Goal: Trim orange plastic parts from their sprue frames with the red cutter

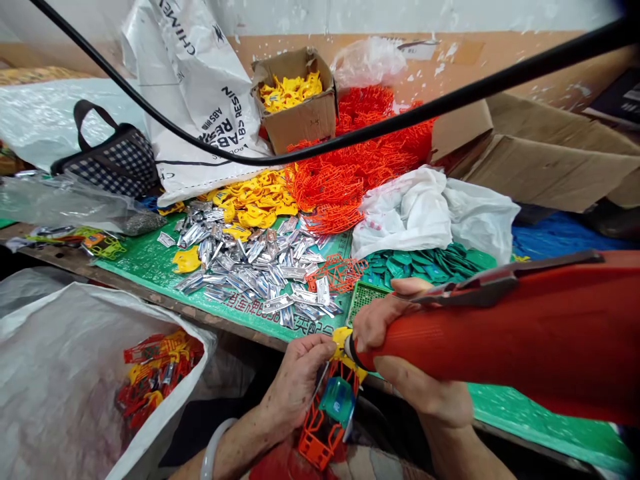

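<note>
My left hand (293,380) is closed around a toy vehicle body (315,433) with a red-orange frame, a teal-green piece (337,400) in its middle and a yellow piece (342,340) at its far end. Wrapped in my right hand (425,393) is a red power screwdriver (500,340), lying almost level. Its dark nose meets the yellow piece beside my left fingertips; the bit itself is hidden. The toy is over my lap, just in front of the table edge.
Silver plates (270,267), yellow parts (260,200), orange-red frames (345,173) and green pieces (430,265) are heaped on the green tabletop (145,257). A white sack (165,393) at the lower left holds put-together toys. A black cable (270,161) crosses the view.
</note>
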Tool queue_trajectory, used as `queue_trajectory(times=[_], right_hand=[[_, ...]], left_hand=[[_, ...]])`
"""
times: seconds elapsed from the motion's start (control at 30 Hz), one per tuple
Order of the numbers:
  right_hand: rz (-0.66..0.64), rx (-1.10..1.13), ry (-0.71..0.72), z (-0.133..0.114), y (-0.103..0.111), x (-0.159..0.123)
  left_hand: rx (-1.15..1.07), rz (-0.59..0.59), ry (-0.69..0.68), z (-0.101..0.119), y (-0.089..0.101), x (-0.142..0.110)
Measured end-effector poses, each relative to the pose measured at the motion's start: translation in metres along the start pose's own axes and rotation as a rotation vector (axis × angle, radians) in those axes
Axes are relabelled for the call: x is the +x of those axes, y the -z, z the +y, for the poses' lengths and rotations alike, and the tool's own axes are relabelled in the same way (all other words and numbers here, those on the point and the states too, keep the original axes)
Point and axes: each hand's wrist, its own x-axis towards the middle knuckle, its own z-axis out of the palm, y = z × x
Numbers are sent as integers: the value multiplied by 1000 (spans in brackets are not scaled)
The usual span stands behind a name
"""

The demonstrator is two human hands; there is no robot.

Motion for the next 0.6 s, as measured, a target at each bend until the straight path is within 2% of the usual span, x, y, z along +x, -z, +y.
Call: queue_trajectory(times=[0.13, 0.3, 0.47, 0.6], right_hand=[[9, 47, 10, -5, -1, 1], [116, 110, 38, -20, 6, 12], [291, 37, 11, -27, 14, 27], [405, -37, -37, -24, 12, 33]], left_hand=[[15, -22, -5, 2, 1, 1], [-42, -65, -40, 7, 2, 1], [-108, -5, -151, 12, 5, 3], [-120, 9, -170, 12, 10, 6]])
